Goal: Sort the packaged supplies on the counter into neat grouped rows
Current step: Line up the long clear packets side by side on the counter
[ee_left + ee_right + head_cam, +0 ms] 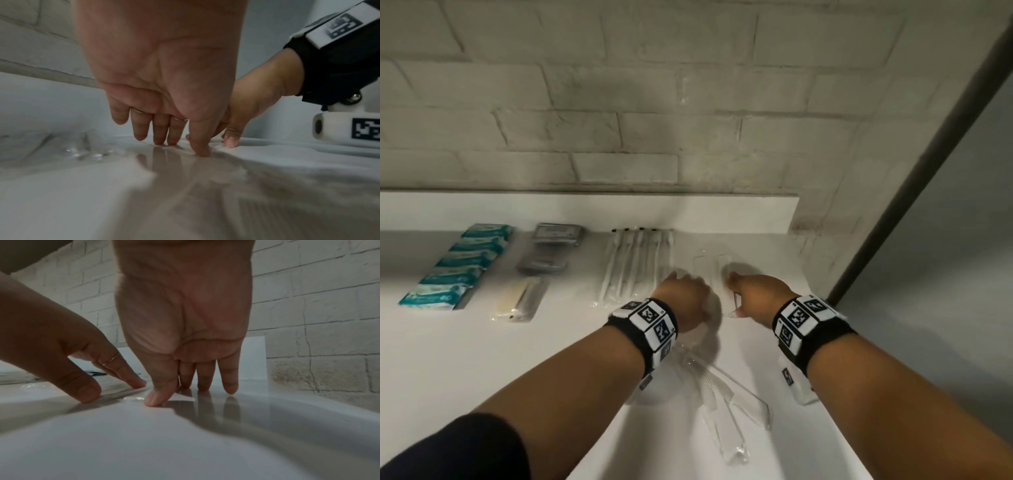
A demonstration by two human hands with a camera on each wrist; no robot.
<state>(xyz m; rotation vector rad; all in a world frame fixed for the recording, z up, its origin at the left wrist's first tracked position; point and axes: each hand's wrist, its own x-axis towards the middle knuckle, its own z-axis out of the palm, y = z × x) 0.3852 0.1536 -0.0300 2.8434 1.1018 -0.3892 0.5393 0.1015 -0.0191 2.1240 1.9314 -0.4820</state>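
White counter (pixel 482 359) under brick wall; sorting mostly done
Left hand (pixel 683 296), right hand (pixel 755 294) press clear packets (pixel 710 270) flat-fingered; loose combs (pixel 729 411) remain.

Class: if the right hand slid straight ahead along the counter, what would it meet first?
Probably the raised white ledge at the wall; the right hand points there over the clear packets, though depth is uncertain.

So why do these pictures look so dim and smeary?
Head view: low light, the brick wall bowed by the wide lens, both hands cast shadows on the counter. Left wrist view: left hand looms large, foreground blurred. Right wrist view: right hand mirrored in the glossy surface.
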